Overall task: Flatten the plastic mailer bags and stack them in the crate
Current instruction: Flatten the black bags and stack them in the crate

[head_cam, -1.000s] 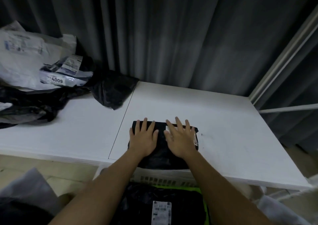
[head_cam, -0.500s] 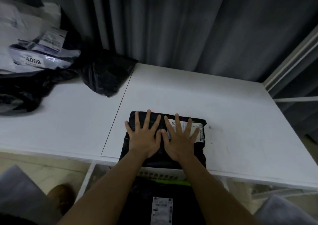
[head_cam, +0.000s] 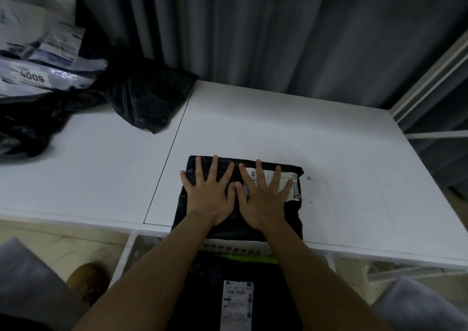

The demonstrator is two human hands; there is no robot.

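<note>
Black mailer bag [head_cam: 240, 225] flat on white surface [head_cam: 342, 140], beneath spread, straight fingers of left hand [head_cam: 209, 194] and right hand [head_cam: 263, 199], pressed side by side.

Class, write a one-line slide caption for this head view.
Both hands, left and right, press a black mailer flat on the white table.

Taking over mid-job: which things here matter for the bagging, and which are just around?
Job: black mailer under left hand and right hand; bag pile; crate.
Around: table; curtain; shoe.
</note>
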